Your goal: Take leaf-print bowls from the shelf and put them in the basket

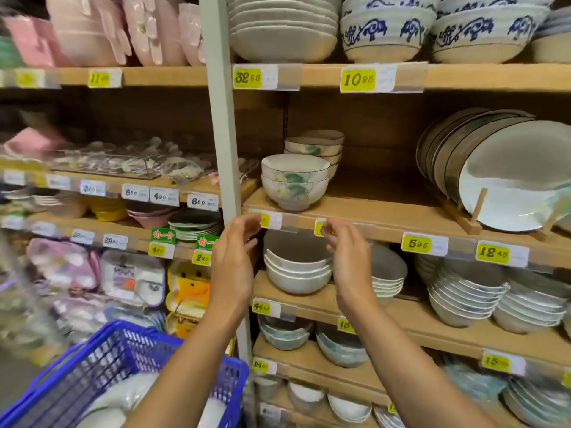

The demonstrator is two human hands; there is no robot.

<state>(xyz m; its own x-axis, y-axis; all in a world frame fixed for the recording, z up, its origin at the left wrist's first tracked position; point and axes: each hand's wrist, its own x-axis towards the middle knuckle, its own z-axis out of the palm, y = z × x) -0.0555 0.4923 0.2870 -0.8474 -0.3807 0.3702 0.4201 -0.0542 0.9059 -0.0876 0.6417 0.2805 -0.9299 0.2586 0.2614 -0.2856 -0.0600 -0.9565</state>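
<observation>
The blue plastic mesh basket sits below and left of my fingers. My left hand is empty, its fingers loosely spread. The stacked white ceramic leaf-print bowls stand just above the fingertips. My right hand is likewise empty. I'd cup the top bowl from both sides and lift it straight up.

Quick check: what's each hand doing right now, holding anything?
Left hand: open, empty, raised just below the leaf-print bowls.
Right hand: open, empty, raised at the same height.
</observation>
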